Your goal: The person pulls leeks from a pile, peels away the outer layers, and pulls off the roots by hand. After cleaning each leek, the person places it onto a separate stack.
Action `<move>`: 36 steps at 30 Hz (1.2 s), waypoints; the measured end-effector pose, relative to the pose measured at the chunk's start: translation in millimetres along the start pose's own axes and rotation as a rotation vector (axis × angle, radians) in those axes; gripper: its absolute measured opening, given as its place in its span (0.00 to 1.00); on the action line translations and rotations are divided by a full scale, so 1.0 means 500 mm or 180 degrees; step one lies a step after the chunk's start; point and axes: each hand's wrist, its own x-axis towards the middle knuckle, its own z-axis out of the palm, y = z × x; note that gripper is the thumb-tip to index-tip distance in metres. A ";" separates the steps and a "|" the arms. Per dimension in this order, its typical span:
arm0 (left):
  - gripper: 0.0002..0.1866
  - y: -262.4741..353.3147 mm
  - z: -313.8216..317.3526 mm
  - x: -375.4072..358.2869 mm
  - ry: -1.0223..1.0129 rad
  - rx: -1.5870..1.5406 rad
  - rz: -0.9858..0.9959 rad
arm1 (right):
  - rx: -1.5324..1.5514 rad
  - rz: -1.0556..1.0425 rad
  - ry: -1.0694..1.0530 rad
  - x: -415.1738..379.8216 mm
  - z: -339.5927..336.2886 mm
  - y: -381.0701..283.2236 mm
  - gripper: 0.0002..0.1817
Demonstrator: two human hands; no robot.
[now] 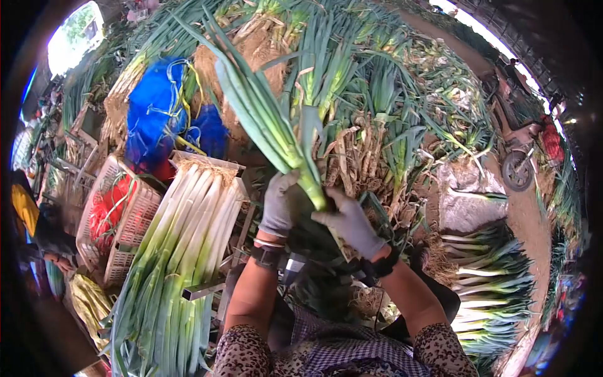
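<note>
A leek [276, 135] with long green leaves slants up and to the left in front of me. My left hand [277, 204], in a light grey glove, is closed at the left side of its stem. Lower down, my gloved right hand [353, 225] has thumb and fingers closed around the stem's pale end. The root tip is partly hidden by the right hand. To my left, a stack of trimmed leeks [182, 232] rests on a wooden stand [237, 242], white ends pointing away from me.
A plastic crate [129, 235] with red netting stands left of the stack. Beyond it lie blue mesh bags [156, 110]. Piled untrimmed leeks [326, 69] fill the ground ahead. More leeks [490, 279] lie in a row at right, near a white sack [468, 198] and a wheeled vehicle [518, 166].
</note>
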 end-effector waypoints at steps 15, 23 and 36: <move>0.14 -0.049 -0.053 0.000 0.0582 0.0652 0.0397 | 0.1651 0.0268 0.0103 0.025 0.070 -0.003 0.18; 0.18 -0.021 -0.032 0.001 0.0319 0.0495 0.0348 | 0.0504 -0.0216 0.0827 0.022 0.087 0.104 0.12; 0.25 -0.006 -0.029 -0.017 0.0281 0.1761 0.0582 | 0.1272 0.0126 0.0916 -0.044 0.020 0.007 0.12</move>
